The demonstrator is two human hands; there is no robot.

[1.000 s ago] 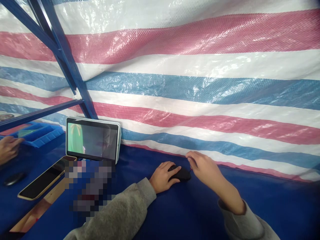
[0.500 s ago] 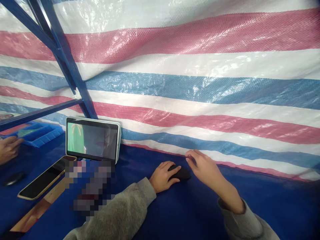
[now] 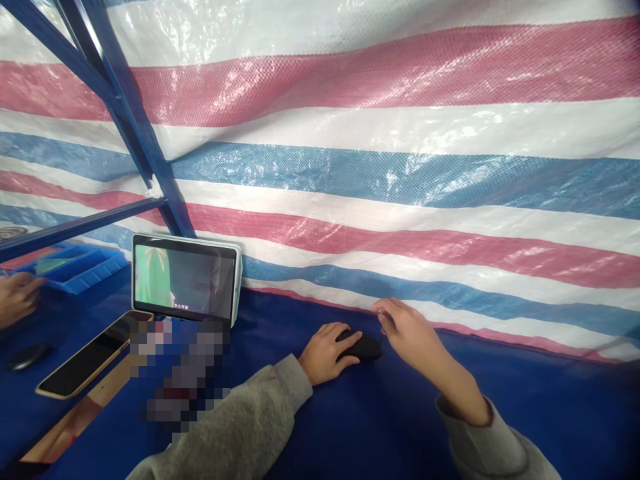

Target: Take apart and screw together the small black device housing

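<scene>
- A co-worker's hand works by a blue tray.
- The phone lies flat; the tablet leans back, seemingly for viewing.
- The left hand clasps the computer mouse on the bench, probably steadying it.
- Just beyond it, the right hand curls, thumb near fingertips; I can't tell what it pinches.
- Striped tarp limits reach behind; the bench stretches rightward, giving elbow room.

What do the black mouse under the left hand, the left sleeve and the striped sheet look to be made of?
Black mouse: probably plastic, matte; its surface shows hardly any highlights.
Left sleeve: grey fabric, perhaps fleece or knit, dull; it looks soft and mottled.
Striped sheet: likely woven plastic, glossy; a fine weave and bright glints show.
</scene>
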